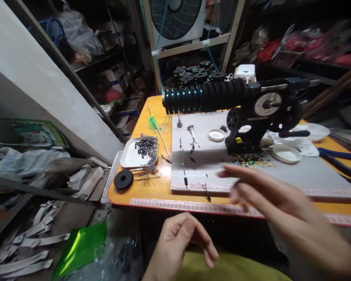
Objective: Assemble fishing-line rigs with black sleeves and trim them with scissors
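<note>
judgement: small loose parts call for a light fingertip pinch and slow, low passes. left hand (178, 244) nearest, fingers curled narrow in front of the bench (123, 198); contents, if any, cannot tell. right hand (276, 203) blurred, fingers loosely bent near the grey board (219, 171); grip cannot tell. beyond: black-bodied piece (186, 181) on board, beads (251, 160) farther, by hand-cranked winder (270, 105)

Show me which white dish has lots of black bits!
The squarish tray beside the black spool, black pieces inside; the small dishes on the grey board are round.
</note>
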The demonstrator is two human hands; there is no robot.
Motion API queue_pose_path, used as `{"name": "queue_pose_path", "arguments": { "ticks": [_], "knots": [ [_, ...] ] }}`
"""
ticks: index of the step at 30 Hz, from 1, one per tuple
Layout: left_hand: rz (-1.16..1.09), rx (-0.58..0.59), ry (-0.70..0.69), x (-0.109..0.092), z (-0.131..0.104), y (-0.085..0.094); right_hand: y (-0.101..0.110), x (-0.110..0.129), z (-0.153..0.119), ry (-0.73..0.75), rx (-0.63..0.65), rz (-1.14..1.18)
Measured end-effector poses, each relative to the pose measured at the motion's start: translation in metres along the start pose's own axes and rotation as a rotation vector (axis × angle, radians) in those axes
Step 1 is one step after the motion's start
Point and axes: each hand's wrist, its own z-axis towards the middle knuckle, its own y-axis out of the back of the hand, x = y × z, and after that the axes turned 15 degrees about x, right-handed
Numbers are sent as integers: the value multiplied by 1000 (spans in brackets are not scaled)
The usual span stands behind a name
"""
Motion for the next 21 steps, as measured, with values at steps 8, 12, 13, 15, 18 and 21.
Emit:
{"name": "queue_pose_path", "arguments": {
  "ticks": [8,12,13,15,18,21],
  "knots": [
    [128,-45,49,-3,0,-3,-54,25,70,10,554,634],
    [67,-30,135,-2,1,-3,-54,16,69,-10,481,605],
    [101,-69,153,-2,2,-2,-53,15,67,-18,480,596],
    [257,-199,157,-2,4,-1,-46,13,58,-8,441,488],
    [616,-477,60,-3,7,3,-21,6,31,119,208,40],
    [959,-652,4,-6,9,10,27,-14,-11,197,-227,-471]
  ]
}}
